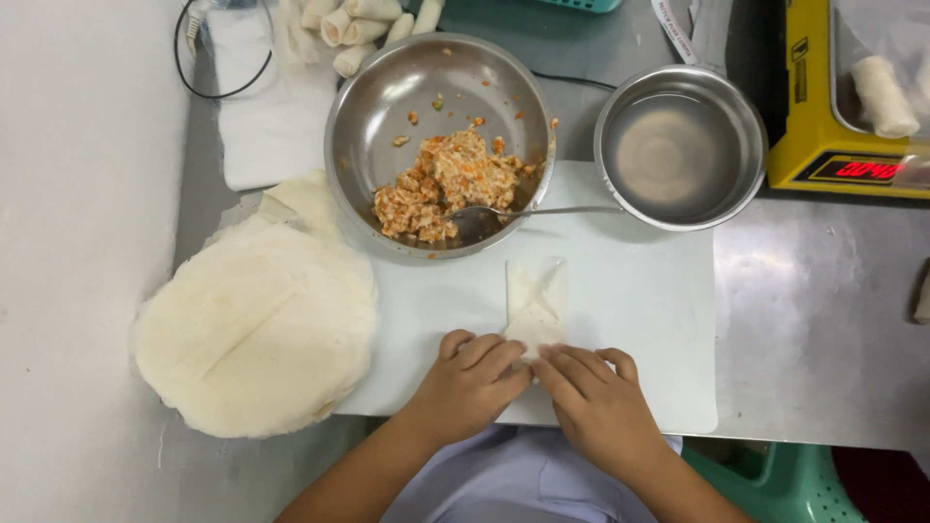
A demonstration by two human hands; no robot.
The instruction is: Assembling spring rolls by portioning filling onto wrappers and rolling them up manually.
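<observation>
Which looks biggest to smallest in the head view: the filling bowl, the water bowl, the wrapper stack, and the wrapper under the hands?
1. Wrapper stack and filling bowl: these look about alike, and the stack lies nearer the camera, so I won't rank them.
2. Water bowl.
3. Folded wrapper, partly covered by the left hand and right hand.

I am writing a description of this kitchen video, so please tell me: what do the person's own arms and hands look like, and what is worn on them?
Both the left hand and the right hand are bare: no gloves, rings, watch or bracelets show. The forearms are uncovered too, with no sleeves reaching them in view. The fingernails look short and plain. Between the arms, a pale blue-grey garment covers the body.
</observation>
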